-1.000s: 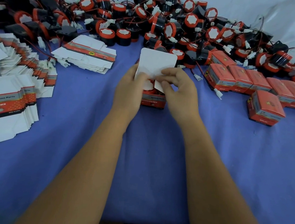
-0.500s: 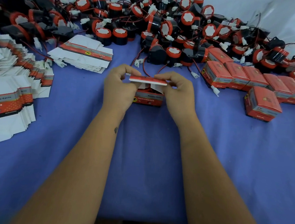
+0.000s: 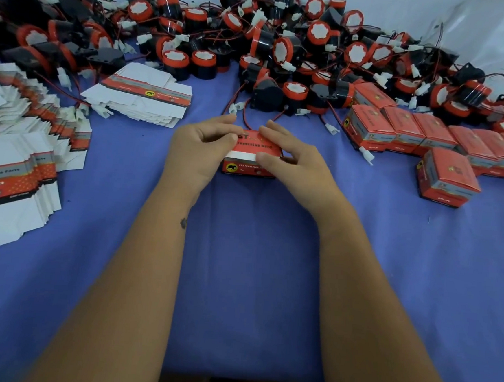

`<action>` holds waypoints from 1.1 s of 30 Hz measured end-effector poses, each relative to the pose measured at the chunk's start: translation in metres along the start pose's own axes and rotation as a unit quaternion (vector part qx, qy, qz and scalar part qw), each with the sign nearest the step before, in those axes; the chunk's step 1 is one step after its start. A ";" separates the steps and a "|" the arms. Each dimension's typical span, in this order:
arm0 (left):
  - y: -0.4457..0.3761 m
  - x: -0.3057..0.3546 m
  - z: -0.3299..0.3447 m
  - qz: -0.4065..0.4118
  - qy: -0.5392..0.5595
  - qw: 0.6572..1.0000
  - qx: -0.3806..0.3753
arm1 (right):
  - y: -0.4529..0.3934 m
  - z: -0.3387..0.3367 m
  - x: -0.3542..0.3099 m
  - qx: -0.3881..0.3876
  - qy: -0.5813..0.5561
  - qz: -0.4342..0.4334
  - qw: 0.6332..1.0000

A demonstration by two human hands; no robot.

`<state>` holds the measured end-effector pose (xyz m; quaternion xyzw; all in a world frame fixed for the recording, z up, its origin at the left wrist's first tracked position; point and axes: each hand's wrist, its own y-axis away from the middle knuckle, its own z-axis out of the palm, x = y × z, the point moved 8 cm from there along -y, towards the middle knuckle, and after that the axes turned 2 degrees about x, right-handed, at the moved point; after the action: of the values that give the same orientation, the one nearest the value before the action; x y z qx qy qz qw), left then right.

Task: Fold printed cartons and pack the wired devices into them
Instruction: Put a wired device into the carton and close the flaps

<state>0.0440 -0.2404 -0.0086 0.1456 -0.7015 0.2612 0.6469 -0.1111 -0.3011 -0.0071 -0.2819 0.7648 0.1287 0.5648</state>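
Red carton (image 3: 252,157) stands on blue cloth (image 3: 254,266), between both hands. Left hand (image 3: 198,150) curled, thumb and fingers pinch lid's left edge. Right hand (image 3: 295,161) pinches lid's right side, thumb at front edge. Behind: heap of wired devices (image 3: 286,45). Flat cartons (image 3: 143,98) at left, packed boxes (image 3: 430,135) at right.

Left hand (image 3: 198,147) and right hand (image 3: 295,161) pinch a red carton (image 3: 249,157) on the blue worktop (image 3: 255,251), lid flap partly down; wired devices (image 3: 286,51) heaped behind.
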 end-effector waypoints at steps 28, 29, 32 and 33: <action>0.004 0.007 0.015 0.077 -0.012 0.991 -0.108 | -0.004 -0.016 -0.002 0.109 0.145 -0.065 0.981; 0.004 0.007 0.016 0.082 -0.021 0.990 -0.116 | -0.004 -0.018 -0.002 0.110 0.137 -0.066 0.982; 0.006 0.009 0.017 0.091 -0.036 0.987 -0.128 | -0.002 -0.021 -0.003 0.114 0.108 -0.059 0.986; 0.007 0.009 0.018 0.093 -0.037 0.987 -0.129 | -0.002 -0.022 -0.004 0.117 0.095 -0.059 0.987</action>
<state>0.0244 -0.2435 -0.0015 0.0048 -0.7635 0.2220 0.6065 -0.1265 -0.3128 0.0037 -0.2691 0.8071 -0.0224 0.5250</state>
